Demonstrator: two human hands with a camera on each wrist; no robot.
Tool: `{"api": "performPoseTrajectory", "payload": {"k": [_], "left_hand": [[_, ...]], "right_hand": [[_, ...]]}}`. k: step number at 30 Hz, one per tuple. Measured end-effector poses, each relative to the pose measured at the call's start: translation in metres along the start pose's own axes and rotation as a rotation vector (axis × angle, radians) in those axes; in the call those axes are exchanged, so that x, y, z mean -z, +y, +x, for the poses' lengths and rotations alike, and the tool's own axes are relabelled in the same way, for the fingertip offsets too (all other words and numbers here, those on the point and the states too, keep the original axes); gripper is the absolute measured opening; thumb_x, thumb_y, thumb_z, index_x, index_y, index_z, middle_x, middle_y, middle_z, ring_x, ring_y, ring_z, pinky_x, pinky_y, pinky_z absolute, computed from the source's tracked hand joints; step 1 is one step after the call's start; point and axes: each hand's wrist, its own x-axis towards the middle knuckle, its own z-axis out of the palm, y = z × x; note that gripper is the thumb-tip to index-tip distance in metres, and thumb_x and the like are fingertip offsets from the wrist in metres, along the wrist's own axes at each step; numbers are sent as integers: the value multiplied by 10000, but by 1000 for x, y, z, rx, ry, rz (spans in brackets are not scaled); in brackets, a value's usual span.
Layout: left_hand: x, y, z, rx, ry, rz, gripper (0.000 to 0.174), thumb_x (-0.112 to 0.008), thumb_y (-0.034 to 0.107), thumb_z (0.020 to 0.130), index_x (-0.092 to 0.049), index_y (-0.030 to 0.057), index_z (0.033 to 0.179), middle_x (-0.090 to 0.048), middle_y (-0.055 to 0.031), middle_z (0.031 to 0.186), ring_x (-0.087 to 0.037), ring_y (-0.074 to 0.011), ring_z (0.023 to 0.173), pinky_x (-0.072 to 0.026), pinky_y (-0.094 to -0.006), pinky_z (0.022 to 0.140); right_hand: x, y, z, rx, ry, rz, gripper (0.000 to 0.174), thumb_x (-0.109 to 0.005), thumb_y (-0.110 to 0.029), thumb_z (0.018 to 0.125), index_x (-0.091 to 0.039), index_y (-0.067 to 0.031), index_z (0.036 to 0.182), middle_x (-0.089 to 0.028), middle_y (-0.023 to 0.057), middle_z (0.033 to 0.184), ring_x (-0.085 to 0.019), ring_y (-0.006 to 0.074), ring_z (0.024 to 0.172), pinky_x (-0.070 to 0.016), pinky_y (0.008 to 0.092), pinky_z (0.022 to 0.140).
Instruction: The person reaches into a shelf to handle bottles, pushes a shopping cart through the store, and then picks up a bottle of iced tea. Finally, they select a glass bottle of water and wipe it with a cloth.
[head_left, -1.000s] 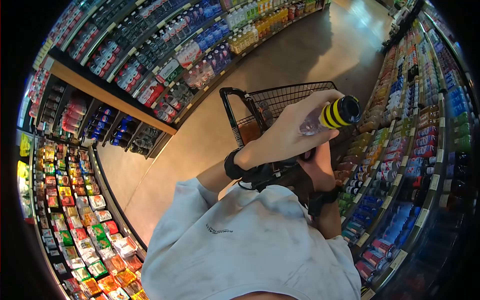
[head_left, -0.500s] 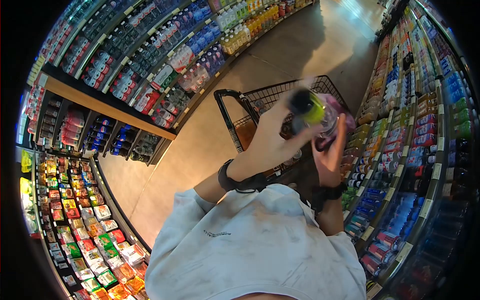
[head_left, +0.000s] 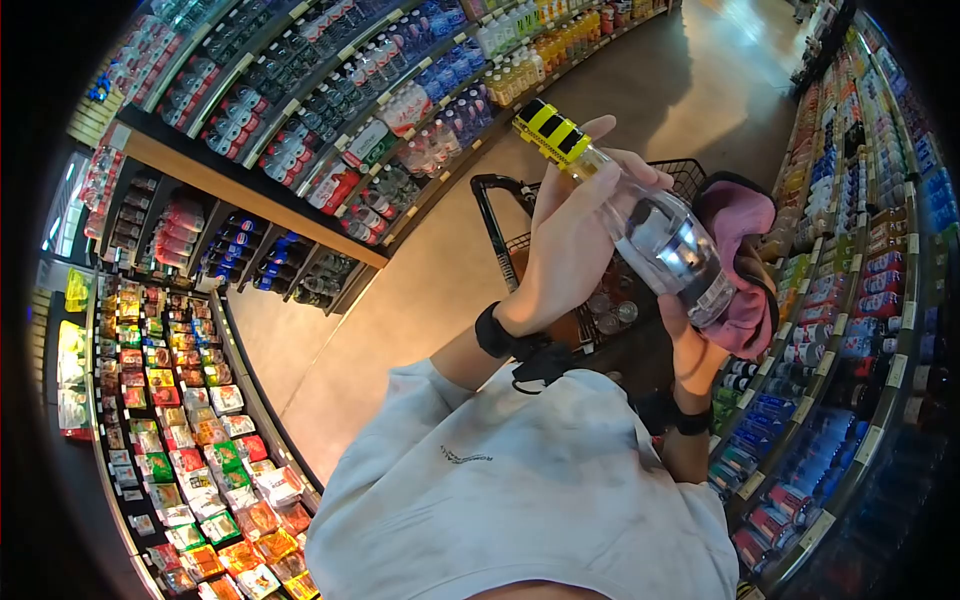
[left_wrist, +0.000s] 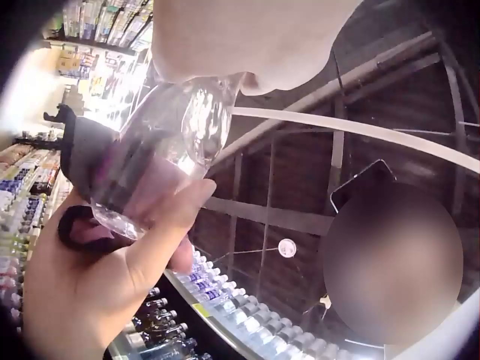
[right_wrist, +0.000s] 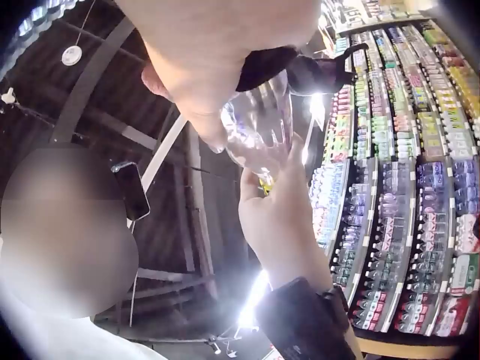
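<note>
A clear bottle point(head_left: 655, 235) with a yellow-and-black striped cap end point(head_left: 552, 132) is held aslant in front of the chest, that end toward the upper left. My left hand point(head_left: 575, 235) grips it near the neck, thumb along its side. At the base, my right hand point(head_left: 695, 362) holds it, the thumb against the wall. A pink cloth piece with black edging point(head_left: 745, 300) lies around the base in the right hand. In the left wrist view, the bottle point(left_wrist: 169, 142) runs between both hands. The right wrist view has the right hand point(right_wrist: 217, 60) over its base.
A black wire shopping cart point(head_left: 487, 182) stands just beyond the hands, with bottles point(head_left: 612, 312) inside. Drink shelves line both the left point(head_left: 330, 110) and right point(head_left: 860, 290) sides. A rack of packaged food point(head_left: 215, 450) is at the lower left. Bare floor point(head_left: 400, 300) shows between.
The bottle has swung round: its striped end pointed right a second ago and now points upper left. The right hand has come up to its base, and the pink cloth shows clearly.
</note>
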Motion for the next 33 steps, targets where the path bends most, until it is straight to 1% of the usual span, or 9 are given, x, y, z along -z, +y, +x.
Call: {"api": "performPoseTrajectory", "payload": {"k": [6,12,16,19,22,25,29,32,33], "left_hand": [[0,7,0,5,22,43,517,-465,169,1041,-320,-32,1495,-619,-159,1069,-618,-330,1118,-451,-478,1048],[-1,13,0,-6,49,56,486,-469,209,1033,-363,-30,1443,-619,-153,1060,-619,-331,1111,-460,-467,1036],[5,11,1,83,255,1,431,-477,208,1030,-404,-27,1383,-618,-142,1053,-624,-331,1106,-482,-461,1015],[11,9,2,214,456,-104,347,-489,197,1022,-485,-40,1275,-614,-134,1053,-628,-322,1078,-497,-460,997],[40,-10,4,309,398,-312,236,-568,178,947,-522,11,1106,-634,-138,1016,-646,-323,1034,-522,-453,975],[48,-12,5,448,533,-418,180,-561,152,935,-521,6,1032,-628,-140,1022,-644,-319,1032,-523,-458,978],[48,-7,5,531,609,-528,278,-532,159,963,-525,-76,1112,-649,-199,1045,-651,-337,1031,-533,-489,981],[69,-12,0,647,472,-654,331,-482,163,997,-506,-122,1162,-652,-243,1090,-662,-364,1012,-541,-505,977],[76,-15,-2,647,504,-663,331,-465,164,1005,-505,-124,1163,-650,-250,1102,-666,-366,1003,-549,-496,964]], "right_hand": [[3,-23,7,110,-35,-133,932,-924,-450,684,-395,-35,1330,-474,197,1345,-484,359,1268,-390,474,1089],[3,-27,10,194,-104,-132,944,-943,-409,661,-400,-42,1340,-478,188,1343,-481,361,1272,-384,480,1095],[-2,-38,16,169,-152,-40,949,-956,-319,650,-405,-36,1369,-482,174,1361,-467,347,1305,-376,473,1106],[-5,-28,6,2,-174,61,947,-953,-305,654,-402,-33,1375,-479,172,1374,-462,342,1314,-364,473,1121],[-2,-20,-5,-204,-310,121,950,-947,-283,657,-396,-26,1387,-477,171,1379,-456,333,1325,-352,476,1137],[-3,-25,-4,-247,-341,157,983,-947,-277,654,-375,-22,1411,-458,181,1411,-453,333,1338,-348,471,1144],[-4,-22,-10,-317,-374,159,985,-946,-265,658,-377,-19,1424,-457,187,1425,-454,339,1348,-354,462,1142],[-15,-24,-5,-173,-298,212,990,-941,-255,666,-375,-9,1440,-462,190,1425,-450,340,1358,-361,458,1139],[-17,-31,3,-88,-284,186,973,-931,-223,682,-373,-1,1448,-469,186,1422,-463,322,1348,-375,444,1129]]}}
